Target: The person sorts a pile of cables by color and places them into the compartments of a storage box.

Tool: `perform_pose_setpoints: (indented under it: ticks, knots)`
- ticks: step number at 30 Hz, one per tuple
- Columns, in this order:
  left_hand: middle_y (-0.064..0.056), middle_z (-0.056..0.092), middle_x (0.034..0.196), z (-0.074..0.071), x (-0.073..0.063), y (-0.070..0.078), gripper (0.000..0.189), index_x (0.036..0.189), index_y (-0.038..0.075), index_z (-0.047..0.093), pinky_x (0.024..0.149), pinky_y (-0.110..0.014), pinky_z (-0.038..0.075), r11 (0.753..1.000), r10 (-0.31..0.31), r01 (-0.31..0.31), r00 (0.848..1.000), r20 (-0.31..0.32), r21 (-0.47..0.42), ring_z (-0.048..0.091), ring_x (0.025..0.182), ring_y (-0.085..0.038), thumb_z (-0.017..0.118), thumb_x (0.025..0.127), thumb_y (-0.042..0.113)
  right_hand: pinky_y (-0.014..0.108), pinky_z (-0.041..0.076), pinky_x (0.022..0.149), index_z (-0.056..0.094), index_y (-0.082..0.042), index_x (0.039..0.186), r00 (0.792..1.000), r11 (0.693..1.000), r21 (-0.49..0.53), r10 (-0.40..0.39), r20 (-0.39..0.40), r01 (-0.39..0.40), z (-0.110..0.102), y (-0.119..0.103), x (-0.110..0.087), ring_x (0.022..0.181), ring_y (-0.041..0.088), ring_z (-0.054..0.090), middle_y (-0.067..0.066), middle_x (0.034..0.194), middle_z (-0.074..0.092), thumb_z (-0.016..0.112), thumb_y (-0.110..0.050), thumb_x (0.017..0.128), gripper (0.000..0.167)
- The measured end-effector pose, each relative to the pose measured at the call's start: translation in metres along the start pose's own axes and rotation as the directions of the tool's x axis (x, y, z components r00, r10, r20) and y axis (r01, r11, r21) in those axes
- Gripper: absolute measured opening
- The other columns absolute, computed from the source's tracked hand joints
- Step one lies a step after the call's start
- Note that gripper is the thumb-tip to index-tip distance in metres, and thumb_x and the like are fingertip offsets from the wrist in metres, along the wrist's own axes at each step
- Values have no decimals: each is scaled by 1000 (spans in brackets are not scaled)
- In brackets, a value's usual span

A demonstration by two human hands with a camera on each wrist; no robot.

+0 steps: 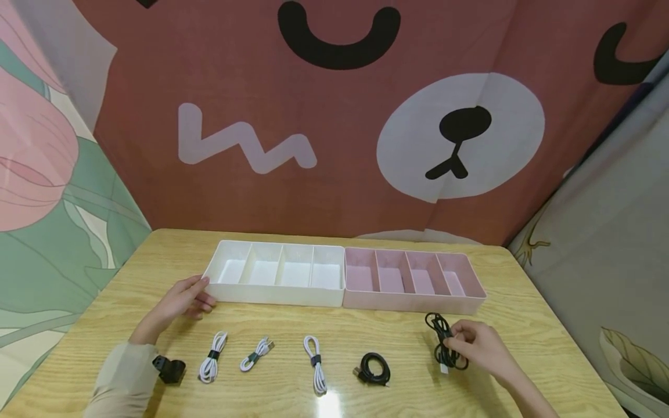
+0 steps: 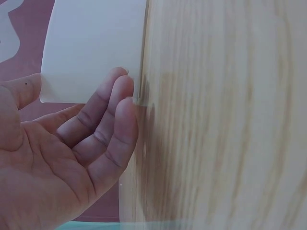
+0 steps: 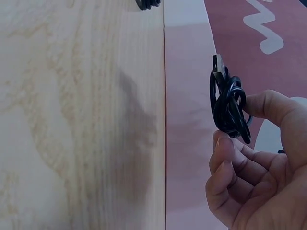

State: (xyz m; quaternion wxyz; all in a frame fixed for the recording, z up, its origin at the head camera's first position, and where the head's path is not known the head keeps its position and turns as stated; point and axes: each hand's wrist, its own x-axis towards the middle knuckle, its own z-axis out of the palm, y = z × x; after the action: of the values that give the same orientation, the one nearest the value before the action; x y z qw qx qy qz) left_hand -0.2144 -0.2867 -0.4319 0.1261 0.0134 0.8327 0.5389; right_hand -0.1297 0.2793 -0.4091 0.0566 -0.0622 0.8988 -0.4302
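Near the box's left end my left hand [image 1: 183,299] grips the corner of a white divided storage box [image 1: 277,293]. The left wrist view shows the thumb at the rim of the white box [image 2: 96,48] and curled fingers by its wall. Above the table, my right hand [image 1: 481,345] pinches a bundled black USB cable [image 1: 441,339] between thumb and fingers. In the right wrist view, that cable [image 3: 229,105] has its metal plug pointing up, with the right hand [image 3: 259,167] beneath and beside it.
A pink divided box [image 1: 413,302] adjoins the white one. Along the front lie a black plug adapter [image 1: 169,370], white tied cables [image 1: 209,367], [image 1: 253,359], [image 1: 316,366] and a coiled black cable [image 1: 384,368]. A patterned curtain [image 1: 261,197] hangs behind the wooden table [image 1: 282,400].
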Motion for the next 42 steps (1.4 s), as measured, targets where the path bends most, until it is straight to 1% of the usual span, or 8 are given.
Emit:
perform_pose_setpoints:
  ticks: [10,18,21,25,27,31,37,42]
  knots:
    - [-10,63,81,1,-2,2,57,129,-15,26,58,-35,51,1000,-4,4,1000,-3,0,60,71,-19,30,100,34,27,46,46,56,5,87,999,1000,-10,-25,-35,24,-5,-10,3,47,16,53,3,60,55,66,-8,80,18]
    - [-11,63,82,0,-1,1,60,132,-15,24,57,-35,51,1000,2,-2,1000,4,2,61,70,-20,31,100,35,28,44,47,58,4,89,999,1000,-10,8,-47,-9,-10,-20,9,48,18,53,4,61,56,65,-8,81,17]
    - [-11,63,83,0,-1,0,61,133,-14,23,57,-36,51,1000,-4,4,1000,6,6,61,71,-20,30,100,37,29,45,47,58,4,88,999,1000,12,-19,-36,20,-12,-22,11,48,17,52,5,60,55,65,-8,82,15]
    - [-11,63,83,0,-1,0,61,132,-14,24,58,-36,51,1000,-13,13,1000,6,2,60,71,-20,30,100,37,27,42,45,58,3,83,997,998,8,-62,-40,62,-13,-26,15,47,15,51,5,58,54,65,-8,81,13]
    - [-11,63,83,0,-1,0,60,132,-14,25,58,-36,51,1000,-12,12,1000,7,-2,60,71,-20,30,100,37,26,42,45,58,2,83,997,998,2,-59,-45,60,-13,-27,17,47,14,51,4,58,54,65,-7,81,12]
    - [-12,63,83,1,-2,1,60,132,-14,25,58,-36,51,1000,-12,12,1000,6,-3,60,71,-20,30,100,36,25,41,45,59,3,86,998,1000,4,-27,-53,27,-12,-31,21,48,13,50,4,60,55,65,-7,81,13]
    - [-12,63,83,1,-3,1,59,131,-15,26,57,-36,51,1000,-5,5,1000,3,7,60,71,-20,29,100,36,25,41,45,58,5,89,996,996,30,-77,-47,78,-12,-36,28,48,14,49,4,60,55,64,-6,82,14]
    - [-12,63,83,1,-3,2,59,131,-15,26,58,-36,51,1000,-7,7,1000,3,2,61,71,-20,30,100,35,25,41,46,57,6,89,996,995,42,-84,-39,86,-12,-41,34,48,16,50,5,60,55,63,-5,82,15]
